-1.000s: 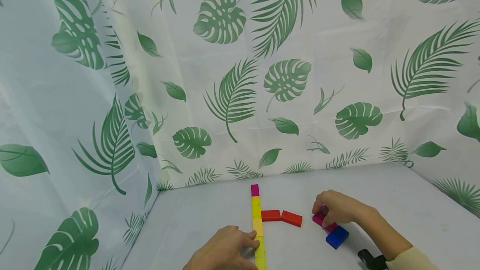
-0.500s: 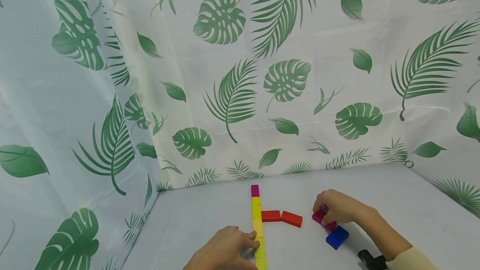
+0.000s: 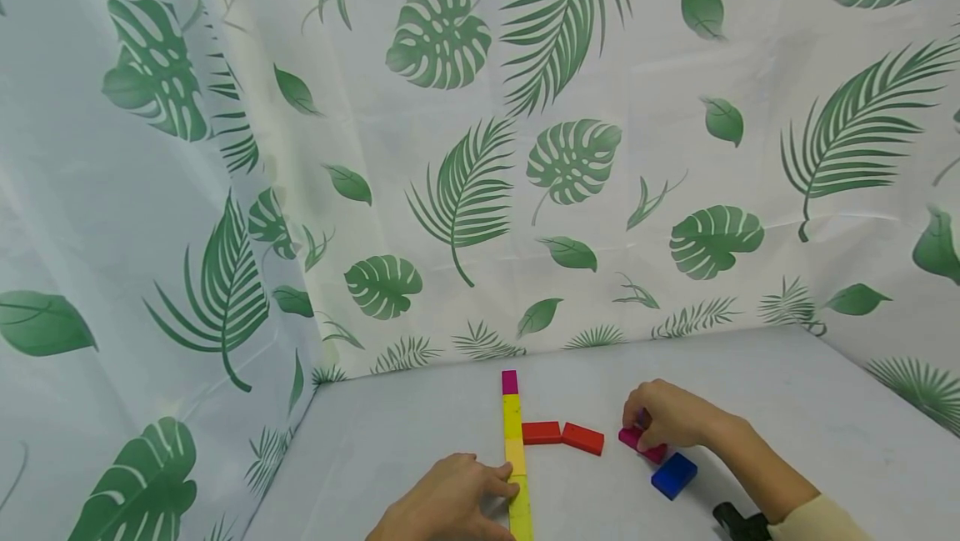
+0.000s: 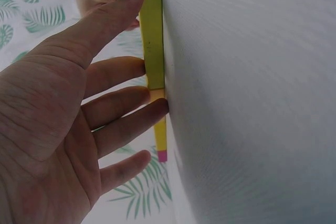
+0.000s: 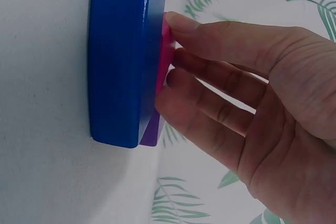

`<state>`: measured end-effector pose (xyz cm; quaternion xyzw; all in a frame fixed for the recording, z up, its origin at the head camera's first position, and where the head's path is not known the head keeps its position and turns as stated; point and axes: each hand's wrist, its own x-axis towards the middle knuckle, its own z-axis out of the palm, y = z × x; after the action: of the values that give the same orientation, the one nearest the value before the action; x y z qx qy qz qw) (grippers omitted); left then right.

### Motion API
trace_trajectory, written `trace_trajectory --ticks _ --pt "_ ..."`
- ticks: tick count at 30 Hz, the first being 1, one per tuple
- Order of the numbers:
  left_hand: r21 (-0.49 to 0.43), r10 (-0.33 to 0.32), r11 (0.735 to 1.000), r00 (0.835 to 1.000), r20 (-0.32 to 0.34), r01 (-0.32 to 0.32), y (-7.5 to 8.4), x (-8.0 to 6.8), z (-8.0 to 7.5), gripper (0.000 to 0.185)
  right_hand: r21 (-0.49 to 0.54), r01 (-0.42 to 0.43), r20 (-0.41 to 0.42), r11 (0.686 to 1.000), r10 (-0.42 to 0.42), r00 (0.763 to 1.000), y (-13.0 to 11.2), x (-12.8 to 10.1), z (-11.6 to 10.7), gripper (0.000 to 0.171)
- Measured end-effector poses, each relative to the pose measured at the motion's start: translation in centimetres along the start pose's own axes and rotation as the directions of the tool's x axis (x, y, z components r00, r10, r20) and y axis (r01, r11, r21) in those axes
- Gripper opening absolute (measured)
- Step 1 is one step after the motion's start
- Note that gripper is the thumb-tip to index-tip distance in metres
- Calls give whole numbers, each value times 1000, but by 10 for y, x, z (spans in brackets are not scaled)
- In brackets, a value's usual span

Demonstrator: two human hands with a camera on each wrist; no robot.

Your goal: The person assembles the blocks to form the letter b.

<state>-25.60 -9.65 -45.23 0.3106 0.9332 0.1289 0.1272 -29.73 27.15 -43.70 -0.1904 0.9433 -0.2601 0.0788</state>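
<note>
In the head view a straight row of yellow blocks (image 3: 512, 416) runs toward the back and ends in a magenta block (image 3: 510, 383). My left hand (image 3: 459, 498) lies along the row's left side, fingers extended and fingertips touching the nearer blocks. The left wrist view shows its thumb at the near end of a yellow block (image 4: 152, 40). On the right, my right hand (image 3: 678, 414) pinches a pink-magenta block (image 3: 651, 449) between thumb and fingers. A purple block (image 5: 150, 130) is partly hidden behind those fingers. Just in front sits a blue block (image 3: 674, 476), which covers much of the right wrist view.
Two red blocks (image 3: 542, 433) stretch rightward from the yellow row, the second slightly angled. A black object (image 3: 741, 520) is at the right sleeve. Leaf-printed sheets (image 3: 450, 191) stand behind and beside the white table surface (image 3: 390, 416).
My right hand has shifted the pink-magenta block slightly left, away from the blue block. The left hand and the yellow row stay where they were.
</note>
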Motion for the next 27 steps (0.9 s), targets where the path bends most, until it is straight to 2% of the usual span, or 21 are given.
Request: trace_trajectory --ticks 5,12,16,21,27 --pt "-5 -7 1000 1000 3 7 0 0 0 52 11 -17 -2 1000 17 1000 0 0 2 21" --pt "4 16 1000 1000 -2 -16 -2 1 1 54 72 -59 58 996 55 997 -6 -3 0 33" --pt "8 32 999 999 -5 -32 -3 -1 1 55 58 -44 76 997 39 996 -9 -4 -1 36" --pt "22 54 998 998 -15 -54 -3 -2 0 56 41 -70 88 997 66 994 -10 -4 -1 41" --pt "16 52 999 999 -11 -52 -2 -3 0 55 31 -60 97 998 57 994 -11 -4 -1 43"
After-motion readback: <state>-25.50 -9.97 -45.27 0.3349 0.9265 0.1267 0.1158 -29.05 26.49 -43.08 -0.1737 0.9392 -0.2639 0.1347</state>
